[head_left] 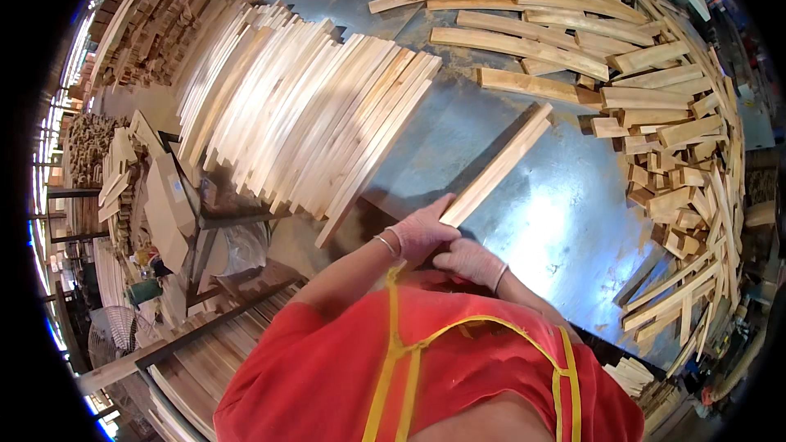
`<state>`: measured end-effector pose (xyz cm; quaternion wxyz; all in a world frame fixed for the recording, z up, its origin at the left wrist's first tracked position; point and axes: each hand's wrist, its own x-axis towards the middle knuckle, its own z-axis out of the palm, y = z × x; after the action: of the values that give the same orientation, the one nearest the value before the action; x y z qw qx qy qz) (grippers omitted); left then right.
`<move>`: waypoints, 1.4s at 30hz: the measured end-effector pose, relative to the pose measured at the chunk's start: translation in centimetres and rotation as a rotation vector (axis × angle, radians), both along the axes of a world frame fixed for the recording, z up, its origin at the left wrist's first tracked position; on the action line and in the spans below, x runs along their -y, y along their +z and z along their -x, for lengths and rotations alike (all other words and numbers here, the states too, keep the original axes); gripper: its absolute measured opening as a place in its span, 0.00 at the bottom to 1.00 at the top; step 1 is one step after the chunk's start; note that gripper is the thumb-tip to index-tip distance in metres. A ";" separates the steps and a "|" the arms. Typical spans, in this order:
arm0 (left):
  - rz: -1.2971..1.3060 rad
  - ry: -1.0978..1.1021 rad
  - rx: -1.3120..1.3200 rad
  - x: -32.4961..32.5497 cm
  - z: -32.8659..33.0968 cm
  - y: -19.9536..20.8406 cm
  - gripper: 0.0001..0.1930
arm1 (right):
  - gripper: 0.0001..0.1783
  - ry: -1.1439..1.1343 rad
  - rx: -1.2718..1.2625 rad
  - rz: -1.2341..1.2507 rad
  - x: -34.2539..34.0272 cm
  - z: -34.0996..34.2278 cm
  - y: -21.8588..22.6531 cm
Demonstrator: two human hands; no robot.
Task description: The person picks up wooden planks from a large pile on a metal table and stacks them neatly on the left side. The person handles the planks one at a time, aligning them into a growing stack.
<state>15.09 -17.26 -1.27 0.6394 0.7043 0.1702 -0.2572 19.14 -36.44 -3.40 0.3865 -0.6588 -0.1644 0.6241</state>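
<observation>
Left hand gripping the near end of the stick, forearm angled in from below, stick slanting rightward over the table, right hand curled alongside, fingertips hidden from me, its grip I cannot tell.

the strip looks matt wooden, the tabletop glossy metal.

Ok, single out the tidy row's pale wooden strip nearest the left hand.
The rightmost straight, pale wooden strip of the row: no neighbour lies between it and the left hand, and its near end juts past the rest.
</observation>
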 end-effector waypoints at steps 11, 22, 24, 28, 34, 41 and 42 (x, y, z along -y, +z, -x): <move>-1.119 -0.024 0.469 -8.9 4.6 0.3 0.39 | 0.38 -0.237 0.423 0.051 -15.9 -5.3 -5.9; -1.225 -0.061 0.553 -15.7 2.2 -3.3 0.26 | 0.33 -0.281 1.124 0.139 -22.8 -29.9 0.1; -1.252 -0.027 0.504 -16.5 1.4 -2.8 0.24 | 0.38 -0.279 0.982 0.138 -24.2 -31.1 0.9; -1.247 0.065 0.384 -17.3 -0.2 -3.0 0.17 | 0.45 -0.571 0.569 -0.299 -21.6 -28.9 5.1; -0.384 0.310 0.475 -20.1 -9.1 5.7 0.12 | 0.50 -0.718 0.545 -0.304 -8.7 -16.0 6.6; 0.391 0.161 0.412 -3.5 -16.0 11.1 0.19 | 0.57 -0.760 0.585 -0.220 0.1 -3.8 13.6; 0.352 0.021 0.364 1.2 -16.1 10.9 0.19 | 0.57 -0.804 0.732 -0.104 2.0 -2.7 14.8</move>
<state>31.17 -18.43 9.63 0.7750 0.6150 0.0125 -0.1451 21.82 -38.44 11.39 0.5443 -0.8239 -0.0540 0.1484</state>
